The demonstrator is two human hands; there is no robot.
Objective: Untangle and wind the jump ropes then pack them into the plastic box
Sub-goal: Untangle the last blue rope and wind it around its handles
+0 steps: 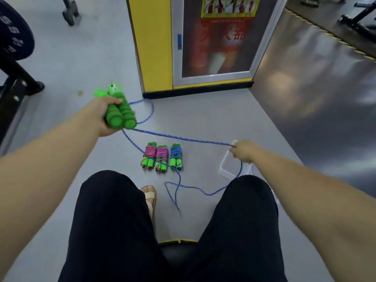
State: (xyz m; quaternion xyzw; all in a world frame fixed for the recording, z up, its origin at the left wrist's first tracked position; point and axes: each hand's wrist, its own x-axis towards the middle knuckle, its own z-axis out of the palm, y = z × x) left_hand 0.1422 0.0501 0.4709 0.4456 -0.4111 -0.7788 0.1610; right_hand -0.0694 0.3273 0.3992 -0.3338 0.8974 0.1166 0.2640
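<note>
My left hand [103, 117] grips the two green foam handles [120, 110] of a jump rope, held side by side above the floor. Its blue rope [183, 138] runs taut from the handles to my right hand [243, 151], which pinches it above the clear plastic box [224, 169]. More of the blue rope loops loosely over the floor between my knees and up near the cabinet. Three wound jump ropes lie side by side on the floor: two pink ones [155, 158] and a blue one [176, 156].
A yellow fire-extinguisher cabinet [158, 47] stands ahead on the grey floor. Black gym equipment [14, 64] with a weight plate is at the left. My sandalled foot [149, 197] is between my dark-trousered legs. Dark glossy flooring lies to the right.
</note>
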